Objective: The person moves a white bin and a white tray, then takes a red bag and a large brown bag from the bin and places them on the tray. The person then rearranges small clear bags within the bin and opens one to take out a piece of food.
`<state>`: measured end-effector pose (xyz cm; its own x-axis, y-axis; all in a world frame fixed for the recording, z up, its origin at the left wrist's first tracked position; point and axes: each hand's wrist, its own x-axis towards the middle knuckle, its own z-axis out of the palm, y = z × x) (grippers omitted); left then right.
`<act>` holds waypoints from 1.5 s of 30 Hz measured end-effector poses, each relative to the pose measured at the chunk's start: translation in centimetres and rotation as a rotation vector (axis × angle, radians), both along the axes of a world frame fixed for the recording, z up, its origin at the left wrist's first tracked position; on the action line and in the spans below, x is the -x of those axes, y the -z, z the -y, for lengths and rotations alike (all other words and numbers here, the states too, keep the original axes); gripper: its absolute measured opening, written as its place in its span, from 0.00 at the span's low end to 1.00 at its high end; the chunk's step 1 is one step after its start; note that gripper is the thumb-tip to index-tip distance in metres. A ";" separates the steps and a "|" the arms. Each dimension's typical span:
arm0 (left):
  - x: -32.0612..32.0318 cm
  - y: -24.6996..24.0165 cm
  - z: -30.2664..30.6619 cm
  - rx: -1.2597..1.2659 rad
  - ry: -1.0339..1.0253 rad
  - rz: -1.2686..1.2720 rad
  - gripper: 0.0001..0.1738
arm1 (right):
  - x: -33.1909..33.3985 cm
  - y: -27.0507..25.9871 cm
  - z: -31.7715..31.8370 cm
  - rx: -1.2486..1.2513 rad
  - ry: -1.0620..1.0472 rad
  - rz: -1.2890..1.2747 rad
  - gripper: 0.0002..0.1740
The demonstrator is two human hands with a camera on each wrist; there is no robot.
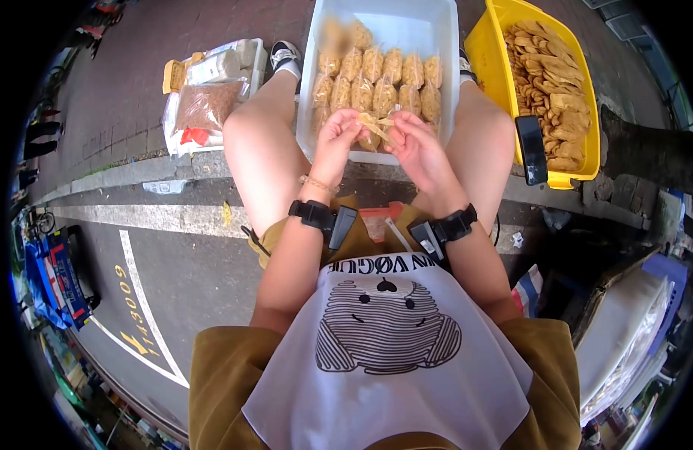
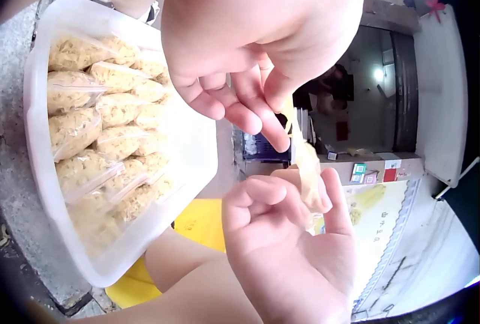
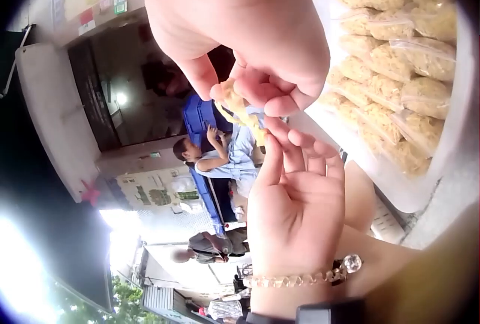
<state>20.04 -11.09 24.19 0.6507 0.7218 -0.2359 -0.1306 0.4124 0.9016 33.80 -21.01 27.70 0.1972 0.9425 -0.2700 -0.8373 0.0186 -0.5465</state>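
Over the near end of the white tub (image 1: 384,15), both hands hold a thin, pale-yellow strip (image 1: 376,124) between them. My left hand (image 1: 340,142), with a beaded bracelet at its wrist, pinches one end between thumb and fingers. The other end is pinched by my right hand (image 1: 421,152). In the left wrist view the strip (image 2: 306,167) looks twisted and limp, running from the left fingertips down to the right ones. Below and beyond the hands, clear bags (image 1: 384,96) of yellow shredded food lie in rows inside the tub.
A yellow crate (image 1: 490,56) of flat brown pieces stands at the right, with a phone (image 1: 532,150) on its near rim. On the left, a white tray (image 1: 256,67) carries a bag of brown granules (image 1: 206,106) and wrapped packs. The person's knees flank the tub.
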 end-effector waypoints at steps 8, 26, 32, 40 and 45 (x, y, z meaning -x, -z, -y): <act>0.2 -1.2 -0.7 0.374 -0.074 0.303 0.09 | 1.2 0.8 -1.0 0.227 0.140 0.347 0.06; 0.2 -0.7 -0.6 0.191 -0.072 -0.029 0.19 | 1.3 0.2 -1.3 0.157 0.177 0.369 0.07; -0.2 0.4 0.2 -0.062 0.235 -0.121 0.14 | 1.2 0.3 -1.0 0.160 0.135 0.231 0.10; 0.1 -0.3 -0.3 -0.009 -0.069 -0.070 0.14 | 1.3 0.2 -1.2 0.147 0.159 0.172 0.12; 0.5 -1.9 -1.0 0.275 -0.163 0.187 0.17 | 1.2 0.9 -1.1 0.112 0.180 0.146 0.16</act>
<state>19.50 -10.12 26.11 0.5824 0.7459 -0.3233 -0.3667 0.5960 0.7144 32.64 -19.89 26.76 0.4040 0.8545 -0.3265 -0.7376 0.0933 -0.6687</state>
